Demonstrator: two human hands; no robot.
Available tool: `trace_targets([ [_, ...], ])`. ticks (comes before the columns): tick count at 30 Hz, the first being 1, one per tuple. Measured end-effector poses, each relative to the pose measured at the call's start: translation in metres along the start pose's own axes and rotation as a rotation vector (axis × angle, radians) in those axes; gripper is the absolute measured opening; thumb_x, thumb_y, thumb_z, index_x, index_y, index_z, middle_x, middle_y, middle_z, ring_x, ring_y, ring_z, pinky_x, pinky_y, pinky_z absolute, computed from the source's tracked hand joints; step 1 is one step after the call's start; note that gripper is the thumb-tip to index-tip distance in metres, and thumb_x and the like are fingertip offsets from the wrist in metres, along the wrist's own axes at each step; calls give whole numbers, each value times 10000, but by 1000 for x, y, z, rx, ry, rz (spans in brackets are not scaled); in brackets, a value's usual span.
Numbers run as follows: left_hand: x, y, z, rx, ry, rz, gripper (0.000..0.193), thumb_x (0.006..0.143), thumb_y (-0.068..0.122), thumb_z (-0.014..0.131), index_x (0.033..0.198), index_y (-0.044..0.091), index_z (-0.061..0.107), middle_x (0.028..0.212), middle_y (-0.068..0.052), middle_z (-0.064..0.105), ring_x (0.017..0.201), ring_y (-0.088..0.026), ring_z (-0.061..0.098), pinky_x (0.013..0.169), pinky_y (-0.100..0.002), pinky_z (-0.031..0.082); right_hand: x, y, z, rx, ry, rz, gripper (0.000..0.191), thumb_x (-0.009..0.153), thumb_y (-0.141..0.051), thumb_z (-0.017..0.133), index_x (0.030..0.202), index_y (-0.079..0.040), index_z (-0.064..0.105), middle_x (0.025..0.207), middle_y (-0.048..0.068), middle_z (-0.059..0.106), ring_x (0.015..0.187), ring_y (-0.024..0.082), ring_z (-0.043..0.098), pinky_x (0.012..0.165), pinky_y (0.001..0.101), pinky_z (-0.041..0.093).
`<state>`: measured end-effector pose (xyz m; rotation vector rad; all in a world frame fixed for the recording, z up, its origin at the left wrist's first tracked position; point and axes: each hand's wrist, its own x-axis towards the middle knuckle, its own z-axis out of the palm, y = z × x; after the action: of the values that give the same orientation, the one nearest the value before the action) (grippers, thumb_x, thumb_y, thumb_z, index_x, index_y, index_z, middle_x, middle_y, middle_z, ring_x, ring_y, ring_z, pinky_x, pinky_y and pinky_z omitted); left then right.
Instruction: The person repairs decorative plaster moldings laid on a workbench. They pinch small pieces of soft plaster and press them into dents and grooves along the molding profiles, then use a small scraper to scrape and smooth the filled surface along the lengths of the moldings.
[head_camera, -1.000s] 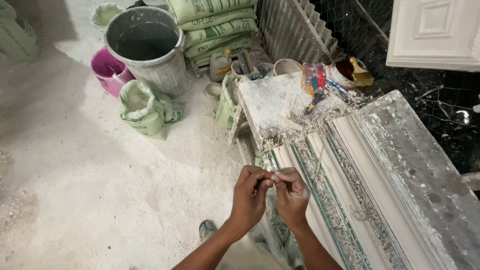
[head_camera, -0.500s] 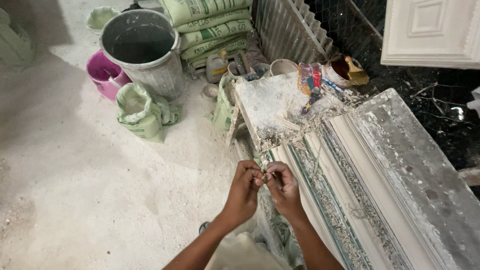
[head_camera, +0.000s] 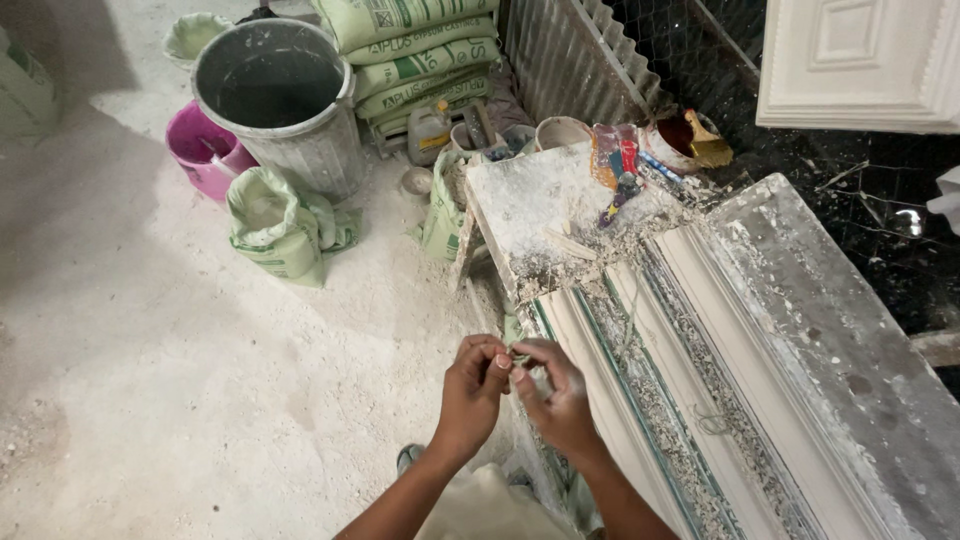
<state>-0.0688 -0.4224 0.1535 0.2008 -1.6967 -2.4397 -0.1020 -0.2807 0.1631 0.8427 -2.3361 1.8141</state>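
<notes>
My left hand (head_camera: 472, 393) and my right hand (head_camera: 553, 394) meet at the fingertips in the lower middle of the head view. Together they pinch a small pale piece (head_camera: 512, 364); it is too small to say what it is. Both hands hover over the near left edge of a long ribbed plaster moulding (head_camera: 690, 400) that runs from the centre to the lower right, crusted with white crumbs.
A grey bin (head_camera: 285, 105), a pink bucket (head_camera: 200, 150) and an open green-and-white sack (head_camera: 275, 225) stand at upper left. Stacked sacks (head_camera: 415, 55), a dusty board (head_camera: 545, 215) with small tools, and cups lie behind. The dusty floor (head_camera: 150, 380) spreads to the left.
Both hands have stayed pressed together over the small piece, fingers shifting slightly. The view has shifted a little.
</notes>
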Motion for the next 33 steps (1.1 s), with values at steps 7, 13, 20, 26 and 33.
trace_targets([
  [7,-10,1,2,263,78,238,177,1057,118,622,951,-20,656,1045,-77,546,840,-133,568,721,-278,507,0,4,8,-22,99,64,62,958,-43,689,1016,-25,700,1056,117,739,980,215,727,860,338,603],
  [13,-13,17,9,384,57,174,148,1021,149,608,1038,17,673,715,-81,606,600,-121,494,543,-288,431,5,-2,8,-153,161,-30,49,981,1,626,952,-15,590,1024,122,707,1002,249,711,860,335,574],
  [20,-5,19,11,413,44,175,152,1032,178,645,1000,31,672,590,-35,543,528,-67,448,470,-282,379,14,-9,2,-148,136,-92,102,1026,-69,591,932,-33,577,983,102,685,1052,250,692,899,358,583],
  [26,-5,29,7,491,-34,137,144,966,177,713,1010,41,730,534,-64,499,475,-100,417,441,-292,346,17,-11,-12,-115,117,-7,156,1044,-140,585,927,-36,590,968,99,676,958,221,692,868,351,568],
  [33,-8,51,2,571,-156,442,110,997,152,725,1081,92,760,830,-90,717,664,-159,682,598,-270,542,10,-7,-25,-194,56,-136,155,1046,-149,596,930,-46,597,964,80,681,968,209,699,877,332,570],
])
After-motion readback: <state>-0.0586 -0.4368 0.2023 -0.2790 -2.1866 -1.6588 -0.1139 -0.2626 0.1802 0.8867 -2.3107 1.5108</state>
